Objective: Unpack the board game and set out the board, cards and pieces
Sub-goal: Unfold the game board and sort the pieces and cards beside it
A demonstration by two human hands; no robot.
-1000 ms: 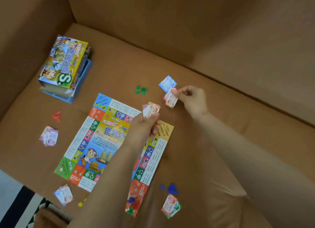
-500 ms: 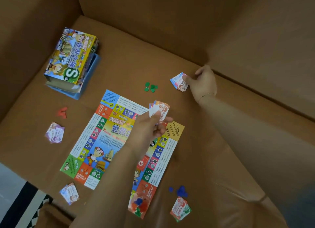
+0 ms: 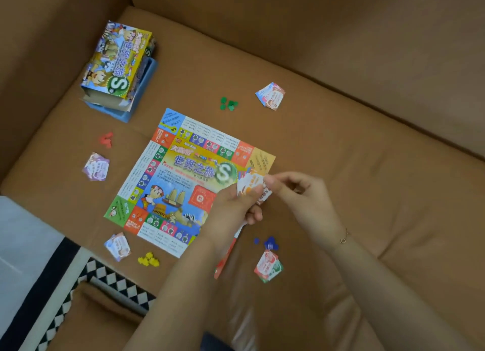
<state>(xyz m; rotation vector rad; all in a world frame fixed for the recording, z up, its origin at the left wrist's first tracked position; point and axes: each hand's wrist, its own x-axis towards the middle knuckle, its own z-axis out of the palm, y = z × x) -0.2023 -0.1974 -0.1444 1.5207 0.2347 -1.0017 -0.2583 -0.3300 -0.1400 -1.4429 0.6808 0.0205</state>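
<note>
We see the colourful square paper game board (image 3: 183, 182) lying flat on the tan leather sofa seat (image 3: 341, 130), its near right edge covered by our hands. Our left hand (image 3: 233, 206) curls its fingers around a small stack of printed paper cards (image 3: 250, 185), holding it over the board's right side. Our right hand (image 3: 301, 195) reaches in from the right, thumb and forefinger pinching the top card of that same stack, the other fingers loosely bent. Around the board sit four small card piles: a blue and pink one (image 3: 270, 96) beyond the far corner, a purple one (image 3: 95, 166) to the left, a blue-edged one (image 3: 117, 246) at the near left corner, and a red and green one (image 3: 268, 266) near our right wrist. Beside these lie small plastic pieces in clusters: green (image 3: 228, 104), red (image 3: 106, 139), yellow (image 3: 148, 259) and blue (image 3: 269, 242). The illustrated cardboard game box lid (image 3: 118, 61) rests tilted on the blue box tray (image 3: 145, 88) at the far left. A black and white checked rug (image 3: 115, 285) shows below the seat edge.
</note>
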